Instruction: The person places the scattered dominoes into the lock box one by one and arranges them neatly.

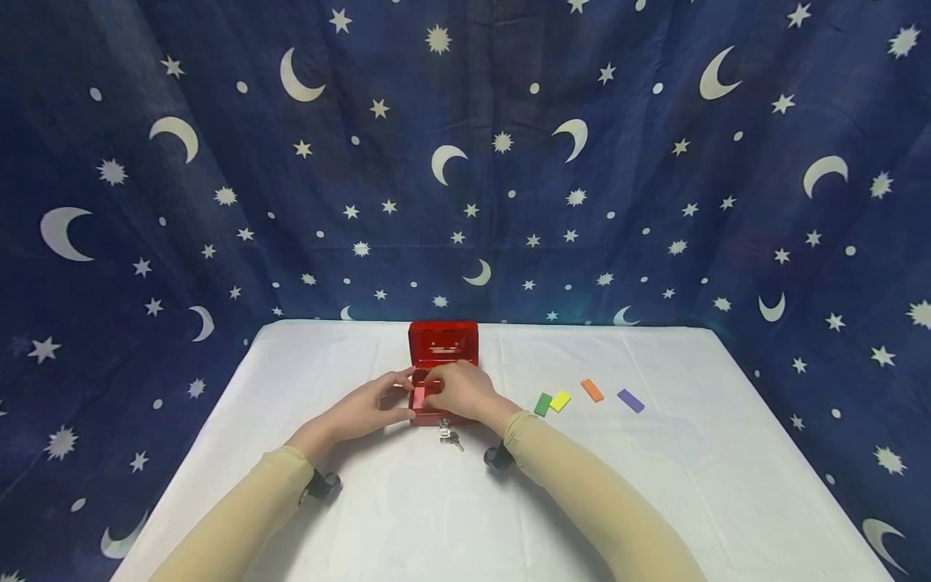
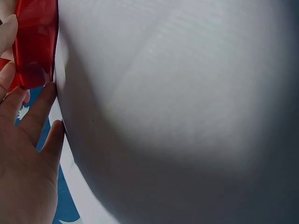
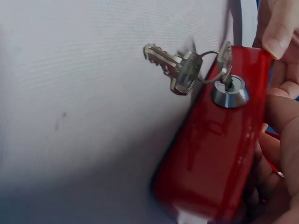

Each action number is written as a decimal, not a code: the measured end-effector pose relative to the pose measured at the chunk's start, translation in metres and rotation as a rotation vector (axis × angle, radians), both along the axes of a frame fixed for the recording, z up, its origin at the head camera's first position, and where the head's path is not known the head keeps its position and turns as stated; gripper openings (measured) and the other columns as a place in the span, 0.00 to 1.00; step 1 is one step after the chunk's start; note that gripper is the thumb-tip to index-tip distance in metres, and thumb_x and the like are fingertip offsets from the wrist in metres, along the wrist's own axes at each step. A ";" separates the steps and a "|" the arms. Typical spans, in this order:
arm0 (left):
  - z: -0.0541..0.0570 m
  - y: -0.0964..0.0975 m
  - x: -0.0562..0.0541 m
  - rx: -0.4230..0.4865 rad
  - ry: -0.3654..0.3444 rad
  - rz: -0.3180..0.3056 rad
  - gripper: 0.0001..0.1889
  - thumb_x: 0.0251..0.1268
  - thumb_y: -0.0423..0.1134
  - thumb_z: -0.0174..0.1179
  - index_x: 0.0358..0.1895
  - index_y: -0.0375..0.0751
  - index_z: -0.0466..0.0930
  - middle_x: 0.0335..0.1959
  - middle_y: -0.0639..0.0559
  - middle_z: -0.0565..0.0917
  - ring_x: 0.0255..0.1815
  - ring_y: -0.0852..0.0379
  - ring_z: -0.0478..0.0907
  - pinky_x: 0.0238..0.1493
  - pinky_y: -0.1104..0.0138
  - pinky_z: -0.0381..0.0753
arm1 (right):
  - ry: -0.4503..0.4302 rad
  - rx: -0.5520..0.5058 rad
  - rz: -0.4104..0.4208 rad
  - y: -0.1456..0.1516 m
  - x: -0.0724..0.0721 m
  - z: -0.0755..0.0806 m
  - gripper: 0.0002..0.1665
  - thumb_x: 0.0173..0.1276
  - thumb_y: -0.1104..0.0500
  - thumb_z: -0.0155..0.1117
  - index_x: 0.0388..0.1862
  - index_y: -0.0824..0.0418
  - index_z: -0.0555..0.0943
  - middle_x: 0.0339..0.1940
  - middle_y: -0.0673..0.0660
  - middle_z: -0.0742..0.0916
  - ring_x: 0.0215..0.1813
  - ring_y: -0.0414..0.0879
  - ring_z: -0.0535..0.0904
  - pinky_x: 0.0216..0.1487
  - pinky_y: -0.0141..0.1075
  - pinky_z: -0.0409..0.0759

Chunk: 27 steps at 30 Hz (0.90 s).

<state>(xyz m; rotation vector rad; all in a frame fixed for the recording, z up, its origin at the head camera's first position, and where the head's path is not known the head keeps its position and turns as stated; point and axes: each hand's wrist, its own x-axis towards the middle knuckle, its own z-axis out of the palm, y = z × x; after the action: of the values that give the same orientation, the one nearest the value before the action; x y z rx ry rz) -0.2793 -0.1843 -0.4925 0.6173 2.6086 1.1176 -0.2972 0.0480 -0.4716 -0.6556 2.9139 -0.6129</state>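
Note:
A small red metal cash box (image 1: 425, 419) stands on the white-covered table with its lid (image 1: 444, 343) raised at the back. Keys (image 3: 180, 70) on a ring hang from the lock (image 3: 230, 93) in its front wall. My left hand (image 1: 367, 406) touches the box's left side with spread fingers, its thumb at the front corner of the rim. Over the box opening, my right hand (image 1: 465, 392) reaches inside with bent fingers. Close to its thumb and forefinger, a pinkish flat piece (image 1: 419, 398) shows inside. The frames hide whether the right fingertips pinch anything.
Right of the box lie a green block (image 1: 542, 404), a yellow block (image 1: 560, 402), an orange block (image 1: 592, 390) and a purple block (image 1: 630, 400). A dark blue curtain (image 1: 509, 194) with moons and stars hangs behind and beside the table (image 1: 407, 517).

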 end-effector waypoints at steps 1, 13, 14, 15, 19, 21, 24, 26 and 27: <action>0.000 0.000 0.000 -0.006 0.003 0.000 0.24 0.62 0.57 0.72 0.57 0.59 0.75 0.79 0.64 0.63 0.79 0.51 0.60 0.75 0.39 0.57 | 0.001 -0.005 -0.002 0.002 0.001 0.002 0.26 0.60 0.43 0.77 0.57 0.46 0.87 0.48 0.42 0.90 0.51 0.43 0.78 0.56 0.45 0.80; 0.000 -0.001 -0.004 -0.060 0.048 -0.018 0.23 0.61 0.59 0.71 0.55 0.61 0.74 0.80 0.65 0.61 0.79 0.53 0.59 0.74 0.41 0.61 | -0.043 -0.105 -0.007 0.050 0.007 0.034 0.26 0.62 0.44 0.76 0.58 0.51 0.87 0.28 0.43 0.83 0.38 0.44 0.77 0.36 0.38 0.77; 0.000 -0.001 -0.004 -0.060 0.051 -0.019 0.23 0.61 0.59 0.71 0.55 0.61 0.74 0.79 0.65 0.62 0.79 0.53 0.59 0.74 0.41 0.61 | -0.045 -0.118 -0.009 0.057 0.008 0.036 0.26 0.62 0.45 0.76 0.57 0.52 0.87 0.28 0.43 0.82 0.37 0.44 0.76 0.35 0.38 0.77; 0.000 -0.001 -0.004 -0.060 0.055 -0.022 0.23 0.61 0.60 0.71 0.55 0.61 0.74 0.79 0.64 0.62 0.79 0.53 0.60 0.74 0.41 0.61 | -0.048 -0.133 -0.013 0.063 0.009 0.038 0.26 0.62 0.46 0.76 0.57 0.53 0.87 0.28 0.44 0.82 0.37 0.44 0.76 0.34 0.38 0.77; 0.001 -0.002 -0.004 -0.045 0.051 -0.026 0.23 0.61 0.59 0.71 0.54 0.60 0.75 0.79 0.63 0.63 0.79 0.53 0.61 0.74 0.41 0.61 | -0.050 -0.166 -0.032 0.093 0.011 0.042 0.24 0.64 0.48 0.75 0.57 0.55 0.87 0.28 0.46 0.82 0.34 0.46 0.76 0.32 0.39 0.77; 0.001 -0.002 -0.004 -0.031 0.044 -0.027 0.23 0.61 0.59 0.72 0.55 0.60 0.75 0.79 0.63 0.64 0.79 0.52 0.61 0.74 0.41 0.60 | -0.055 -0.171 -0.058 0.107 0.013 0.042 0.24 0.65 0.47 0.74 0.57 0.54 0.87 0.28 0.46 0.82 0.34 0.45 0.76 0.33 0.39 0.76; 0.001 -0.003 -0.004 -0.010 0.032 -0.027 0.23 0.61 0.57 0.72 0.55 0.59 0.75 0.79 0.62 0.64 0.79 0.51 0.61 0.74 0.40 0.60 | -0.076 -0.213 -0.096 0.127 0.015 0.041 0.23 0.66 0.48 0.74 0.58 0.54 0.86 0.29 0.47 0.82 0.36 0.46 0.76 0.36 0.39 0.76; 0.000 -0.003 -0.004 -0.010 0.029 -0.027 0.23 0.61 0.58 0.71 0.55 0.59 0.75 0.79 0.62 0.64 0.79 0.51 0.61 0.74 0.39 0.60 | -0.094 -0.251 -0.121 0.138 0.018 0.039 0.22 0.66 0.48 0.74 0.57 0.53 0.87 0.30 0.48 0.83 0.37 0.46 0.76 0.37 0.40 0.76; 0.000 -0.002 -0.004 -0.014 0.028 -0.027 0.23 0.61 0.58 0.71 0.56 0.59 0.75 0.79 0.62 0.63 0.79 0.51 0.60 0.74 0.39 0.60 | -0.101 -0.269 -0.128 0.144 0.019 0.038 0.22 0.66 0.49 0.74 0.57 0.53 0.86 0.31 0.49 0.83 0.37 0.46 0.76 0.36 0.40 0.77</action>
<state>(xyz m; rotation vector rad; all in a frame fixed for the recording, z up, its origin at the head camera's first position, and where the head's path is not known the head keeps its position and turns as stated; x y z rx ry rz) -0.2833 -0.1868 -0.4928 0.6671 2.6211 1.0891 -0.2785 0.1917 -0.4334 -0.4488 2.8201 -1.0342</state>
